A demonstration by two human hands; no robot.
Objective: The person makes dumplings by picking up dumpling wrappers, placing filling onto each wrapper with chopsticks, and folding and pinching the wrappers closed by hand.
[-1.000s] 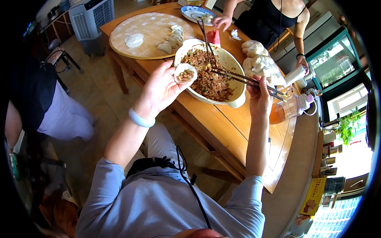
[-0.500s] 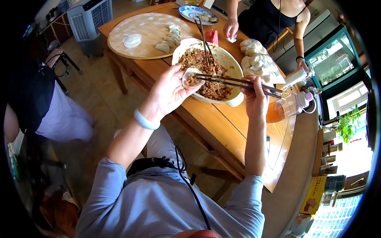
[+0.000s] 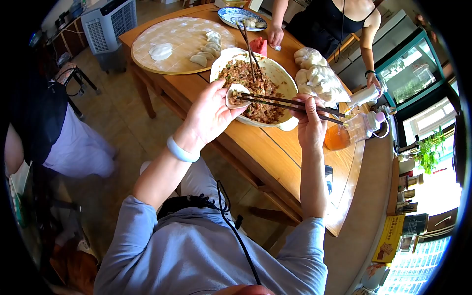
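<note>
My left hand [image 3: 209, 114] holds a round dumpling wrapper [image 3: 231, 102] at its fingertips, with some meat filling [image 3: 238, 97] on it. In my right hand [image 3: 310, 120] is a pair of dark chopsticks [image 3: 285, 103], whose tips touch the filling on the wrapper. Just beyond both hands stands a white oval bowl [image 3: 286, 88] of minced filling, and a second pair of chopsticks [image 3: 247, 42] stands up in it. Folded dumplings [image 3: 209, 51] lie in a row on the round floured board [image 3: 182, 37], with flat wrappers [image 3: 161, 51] at its left.
A plastic bag of dough-like pieces [image 3: 319, 81] and a bottle of amber liquid [image 3: 349, 132] are on the table's right. A blue-patterned plate [image 3: 228, 17] is at the back. Across the table stands a person in black [image 3: 322, 24]; another person [image 3: 73, 137] is at left.
My hands stay nearly in place, the chopstick tips still at the wrapper. The co-worker's hand across the table has shifted slightly left. The view has shifted a little.
</note>
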